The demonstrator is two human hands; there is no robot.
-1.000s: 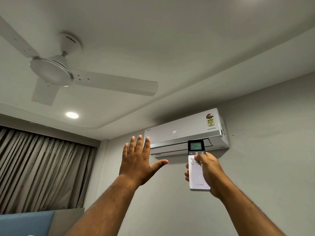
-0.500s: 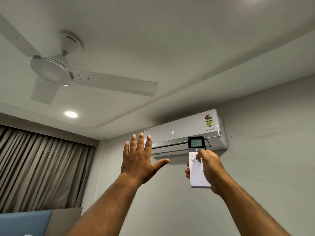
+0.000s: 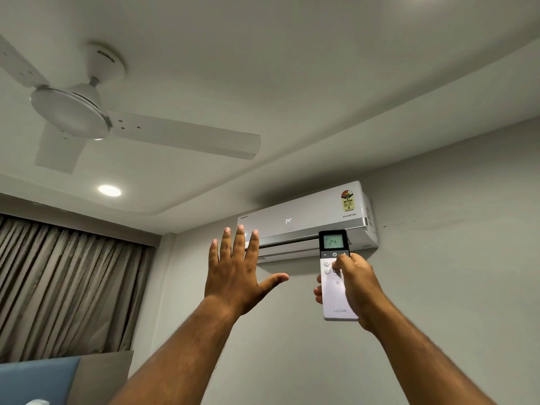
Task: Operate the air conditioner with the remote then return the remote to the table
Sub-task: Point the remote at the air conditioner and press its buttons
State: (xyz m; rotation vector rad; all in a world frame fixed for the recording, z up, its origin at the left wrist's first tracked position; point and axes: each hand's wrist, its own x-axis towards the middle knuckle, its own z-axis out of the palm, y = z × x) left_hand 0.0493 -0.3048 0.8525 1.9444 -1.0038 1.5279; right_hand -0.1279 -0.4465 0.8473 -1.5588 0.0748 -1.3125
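free: bare wall, lower right and between the raised forearms | blocked: air conditioner [image 3: 306,222] upper centre-right, ceiling fan [image 3: 87,112] upper left, curtain [image 3: 67,287] lower left

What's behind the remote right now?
Behind the remote are the air conditioner's lower right edge and bare wall. The right hand grips it, fingertips wrapping its left edge; the remote's back is hidden.

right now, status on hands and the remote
Right hand grips remote, thumb on buttons. Left hand open, raised. Remote and air conditioner both read 24. Nothing between them.
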